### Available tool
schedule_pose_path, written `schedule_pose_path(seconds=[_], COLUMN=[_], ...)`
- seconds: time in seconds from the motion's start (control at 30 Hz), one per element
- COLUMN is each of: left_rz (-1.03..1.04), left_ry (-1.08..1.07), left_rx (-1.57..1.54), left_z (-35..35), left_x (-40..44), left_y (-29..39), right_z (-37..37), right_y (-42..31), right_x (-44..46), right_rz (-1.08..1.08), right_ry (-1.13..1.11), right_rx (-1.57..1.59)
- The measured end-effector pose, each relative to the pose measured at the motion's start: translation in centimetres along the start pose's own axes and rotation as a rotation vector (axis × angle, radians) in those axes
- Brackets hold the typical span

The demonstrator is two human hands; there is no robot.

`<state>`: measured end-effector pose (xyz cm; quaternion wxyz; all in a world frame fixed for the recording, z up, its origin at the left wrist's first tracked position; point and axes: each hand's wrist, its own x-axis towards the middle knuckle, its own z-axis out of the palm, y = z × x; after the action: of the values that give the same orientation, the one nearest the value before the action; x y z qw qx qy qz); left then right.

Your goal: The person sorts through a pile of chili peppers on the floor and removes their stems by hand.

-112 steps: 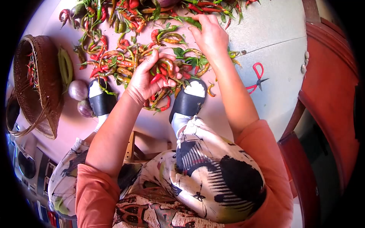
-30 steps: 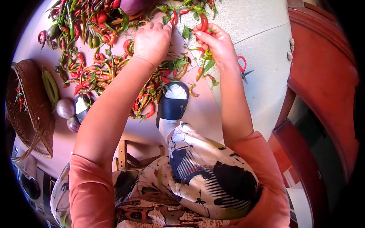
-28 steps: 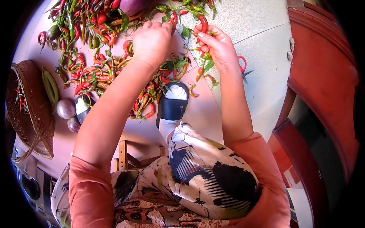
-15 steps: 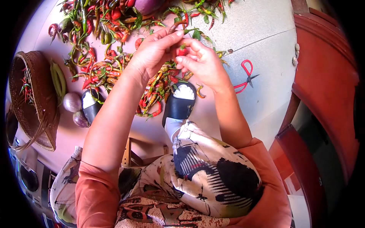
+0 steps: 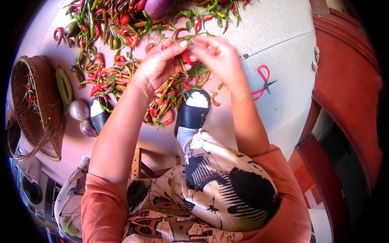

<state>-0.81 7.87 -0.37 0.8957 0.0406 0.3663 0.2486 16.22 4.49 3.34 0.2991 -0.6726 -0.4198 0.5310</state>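
My left hand [image 5: 160,62] is closed around a few peppers; a red one [image 5: 186,58] and a brownish curved one [image 5: 178,34] stick out between thumb and fingers. Close beside it on the right, my right hand [image 5: 216,54] is slightly blurred, its fingertips near the green stems at my left thumb. Whether it pinches anything is hidden by the blur. Below and to the left of both hands lies a spread of red, green and brown peppers [image 5: 107,77]. A larger heap of peppers [image 5: 117,18] lies at the top, with a purple eggplant [image 5: 160,7] on it.
Red-handled scissors [image 5: 265,84] lie to the right of my right forearm. At the left stand a woven basket [image 5: 40,93] with some peppers inside, long green pods [image 5: 64,85] and two round purple vegetables [image 5: 79,110]. My slippered foot [image 5: 194,109] is below the peppers; red furniture [image 5: 344,77] is at the right.
Since about a second ago my hands have come together, from apart over the peppers. My left hand has turned to show its held peppers, and the red pepper from my right hand's side is now at my left fingers.
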Motion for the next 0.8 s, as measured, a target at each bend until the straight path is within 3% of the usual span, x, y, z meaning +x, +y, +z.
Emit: schedule_pose_path(seconds=[0.03, 0.07, 0.23, 0.47, 0.53, 0.6, 0.63, 0.67, 0.73, 0.8], left_rz=[0.001, -0.005, -0.025, 0.005, 0.008, 0.013, 0.011, 0.011, 0.013, 0.022], left_ry=[0.001, -0.019, 0.008, 0.054, 0.046, 0.038, 0.049, 0.061, 0.083, 0.101], left_rx=[0.0, -0.013, -0.112, -0.067, -0.069, -0.071, -0.07, -0.07, -0.051, -0.031], left_z=[-0.5, -1.1, -1.3, -1.7, -1.9, -1.8, -1.7, -1.7, -1.6, -1.6], left_x=[0.0, -0.1, -1.2, -1.7, -1.8, -1.7, -1.7, -1.8, -2.0, -2.2], left_y=[0.1, 0.3, 0.8, 0.8, 0.8, 0.8, 0.7, 0.7, 0.7, 0.9], right_z=[-0.7, -1.7, -1.7, -2.6, -2.6, -1.7, -1.0, -0.4, 0.7, 1.1], right_y=[3.2, 2.9, 4.6, 6.3, 5.3, 4.4, 4.8, 5.1, 5.2, 5.2], right_x=[2.2, 3.5, 8.1, 6.8, 6.5, 6.7, 7.5, 8.3, 9.2, 9.3], right_rz=[-0.219, -0.116, -0.521, -0.405, -0.298, -0.109, -0.154, -0.155, -0.313, -0.286], right_ry=[0.129, 0.213, 0.26, 0.243, 0.266, 0.242, 0.242, 0.241, 0.309, 0.318], right_rx=[-0.093, -0.273, -0.8, -0.779, -0.673, -0.289, -0.249, -0.248, -0.584, -0.61])
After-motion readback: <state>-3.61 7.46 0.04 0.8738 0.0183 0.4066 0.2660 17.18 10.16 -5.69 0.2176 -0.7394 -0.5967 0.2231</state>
